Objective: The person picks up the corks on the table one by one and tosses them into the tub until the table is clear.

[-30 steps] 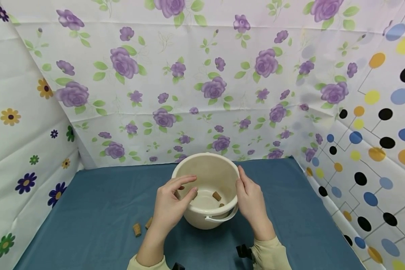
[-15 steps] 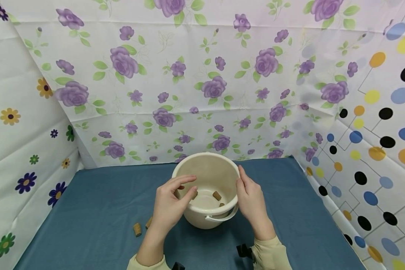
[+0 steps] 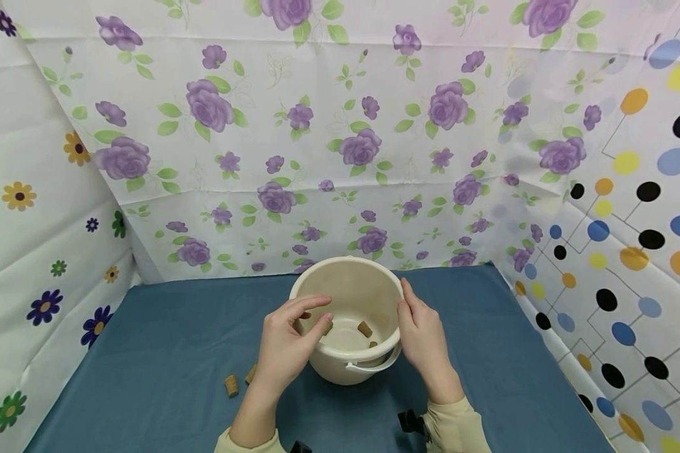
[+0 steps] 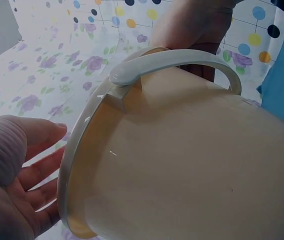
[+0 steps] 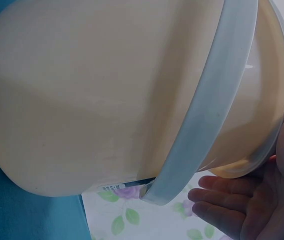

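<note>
A cream bucket [image 3: 340,368] stands on the blue cloth, its mouth facing up. Several cork stoppers lie inside, among them one cork [image 3: 365,329] on the bottom; another shows just past the left thumb. My left hand [image 3: 286,343] is at the left rim with thumb and forefinger apart; in the left wrist view its loose fingers [image 4: 41,172] reach behind the rim with nothing pinched. At the right rim my right hand [image 3: 423,333] holds the edge between thumb and forefinger, while the other fingers [image 5: 224,197] extend loosely beside the wall.
Two more corks lie on the cloth left of the bucket, one cork [image 3: 231,385] in full view and one cork [image 3: 251,374] partly behind the left wrist. The bucket's handle [image 3: 376,365] hangs at the front. Patterned sheets [image 3: 340,151] wall in the back and both sides.
</note>
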Demonstrator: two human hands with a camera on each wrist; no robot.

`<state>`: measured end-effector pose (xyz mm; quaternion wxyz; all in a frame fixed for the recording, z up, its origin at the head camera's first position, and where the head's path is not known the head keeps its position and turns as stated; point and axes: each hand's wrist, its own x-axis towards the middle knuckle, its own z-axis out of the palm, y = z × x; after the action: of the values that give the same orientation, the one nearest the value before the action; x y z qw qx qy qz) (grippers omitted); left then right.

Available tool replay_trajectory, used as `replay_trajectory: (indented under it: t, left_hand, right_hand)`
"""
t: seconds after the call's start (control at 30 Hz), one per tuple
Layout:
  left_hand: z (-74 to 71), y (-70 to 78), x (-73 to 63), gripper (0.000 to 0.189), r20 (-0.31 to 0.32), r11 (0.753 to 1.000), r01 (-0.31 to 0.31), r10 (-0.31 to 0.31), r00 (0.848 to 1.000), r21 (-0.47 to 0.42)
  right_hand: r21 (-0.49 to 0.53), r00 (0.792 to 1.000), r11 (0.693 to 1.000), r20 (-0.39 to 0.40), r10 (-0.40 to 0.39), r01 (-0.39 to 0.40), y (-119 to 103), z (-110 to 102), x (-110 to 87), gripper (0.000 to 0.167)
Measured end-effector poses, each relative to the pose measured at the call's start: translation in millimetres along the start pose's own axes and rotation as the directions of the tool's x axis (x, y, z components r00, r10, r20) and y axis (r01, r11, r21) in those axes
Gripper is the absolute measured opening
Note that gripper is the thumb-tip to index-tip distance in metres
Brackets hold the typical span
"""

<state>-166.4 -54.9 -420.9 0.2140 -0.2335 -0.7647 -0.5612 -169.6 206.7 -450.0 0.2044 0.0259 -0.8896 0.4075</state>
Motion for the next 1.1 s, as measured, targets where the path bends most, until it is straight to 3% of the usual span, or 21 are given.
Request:
replay_trajectory:
  t: [0.53,0.87,1.1]
  left_hand:
    - [-1.7,1.9,3.4,0.028,-0.005,1.000,-0.010,0.010,1.000,0.003]
    - [1.2,1.3,-4.8,0.027,0.000,1.000,-0.007,0.007,1.000,-0.001]
    - [0.1,1.2,-3.4,0.028,-0.021,1.000,-0.023,0.023,1.000,-0.012]
  right_hand:
    - [0.005,1.000,1.000,0.005,-0.015,0.015,-2.3,-0.3,3.5,0.051]
    - [-0.001,1.000,1.000,0.004,0.018,-0.018,1.4,-1.5,-8.2,0.050]
    - [-0.008,1.000,1.000,-0.007,-0.019,0.019,1.5,-0.2,-4.9,0.049]
